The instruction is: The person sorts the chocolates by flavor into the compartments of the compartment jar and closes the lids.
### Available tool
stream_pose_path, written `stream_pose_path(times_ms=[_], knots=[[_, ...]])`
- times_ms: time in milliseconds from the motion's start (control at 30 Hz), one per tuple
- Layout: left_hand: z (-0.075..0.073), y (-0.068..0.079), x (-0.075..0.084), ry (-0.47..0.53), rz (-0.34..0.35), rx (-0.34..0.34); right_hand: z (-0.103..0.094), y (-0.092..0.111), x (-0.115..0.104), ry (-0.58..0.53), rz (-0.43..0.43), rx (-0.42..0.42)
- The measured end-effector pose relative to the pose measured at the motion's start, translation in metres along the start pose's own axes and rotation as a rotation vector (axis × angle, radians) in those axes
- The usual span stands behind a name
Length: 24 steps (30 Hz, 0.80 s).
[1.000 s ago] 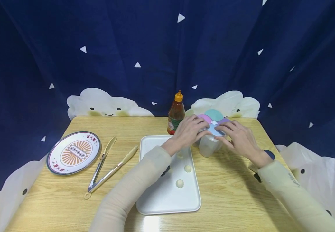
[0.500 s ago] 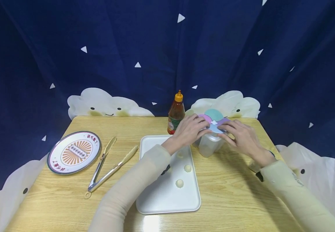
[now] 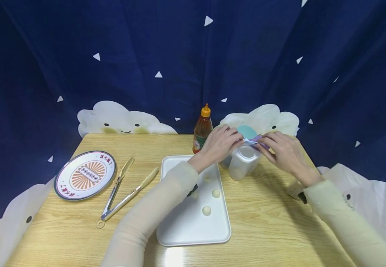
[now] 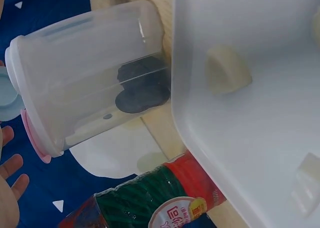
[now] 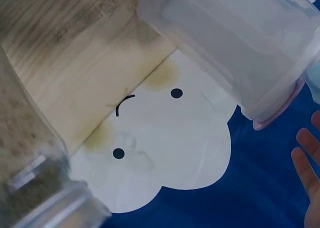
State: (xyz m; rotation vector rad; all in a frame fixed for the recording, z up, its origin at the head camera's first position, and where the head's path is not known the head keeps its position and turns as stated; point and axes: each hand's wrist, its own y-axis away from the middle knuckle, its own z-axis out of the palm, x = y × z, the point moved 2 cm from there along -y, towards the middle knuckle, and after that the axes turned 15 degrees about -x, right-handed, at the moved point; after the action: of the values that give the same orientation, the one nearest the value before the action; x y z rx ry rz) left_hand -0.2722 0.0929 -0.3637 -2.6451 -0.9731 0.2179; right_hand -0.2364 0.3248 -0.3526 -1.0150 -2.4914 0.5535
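A clear plastic container (image 3: 240,167) with coloured flap lids stands beside the tray's right edge. Its pale blue lid (image 3: 251,142) is tilted up, baring a round-cornered front opening. My left hand (image 3: 220,144) pinches the lid's left side. From the other side, my right hand (image 3: 281,152) pinches its right edge. The teal lid (image 3: 247,131) lies behind, and part of a purple lid (image 3: 257,138) shows; a pink lid (image 4: 34,138) appears in the left wrist view. Dark shapes show low in the container (image 4: 90,68). My fingertips are partly hidden by the hands.
A white tray (image 3: 193,233) holds several small pale pieces (image 3: 207,211). Behind it stands a red sauce bottle (image 3: 203,129). Metal tongs (image 3: 122,208) and a patterned plate (image 3: 85,175) lie at left. A jar of brown grains (image 5: 30,133) shows in the right wrist view.
The pale blue lid has swung up from lying flat, uncovering the front opening. Both hands have risen slightly with it, the right one also shifting a little to the right.
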Motion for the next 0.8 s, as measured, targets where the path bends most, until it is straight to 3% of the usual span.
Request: stream_pose_path(times_ms=[533, 667, 800], knots=[[-0.007, -0.014, -0.002, -0.046, -0.065, -0.047, -0.005, -0.007, 0.012, 0.038, 0.053, -0.049], [-0.011, -0.004, -0.005, -0.018, -0.115, -0.079, -0.005, -0.008, 0.013, 0.028, 0.055, -0.051], [-0.018, 0.018, -0.014, 0.036, -0.159, -0.102, -0.005, -0.007, 0.013, 0.020, 0.064, -0.053]])
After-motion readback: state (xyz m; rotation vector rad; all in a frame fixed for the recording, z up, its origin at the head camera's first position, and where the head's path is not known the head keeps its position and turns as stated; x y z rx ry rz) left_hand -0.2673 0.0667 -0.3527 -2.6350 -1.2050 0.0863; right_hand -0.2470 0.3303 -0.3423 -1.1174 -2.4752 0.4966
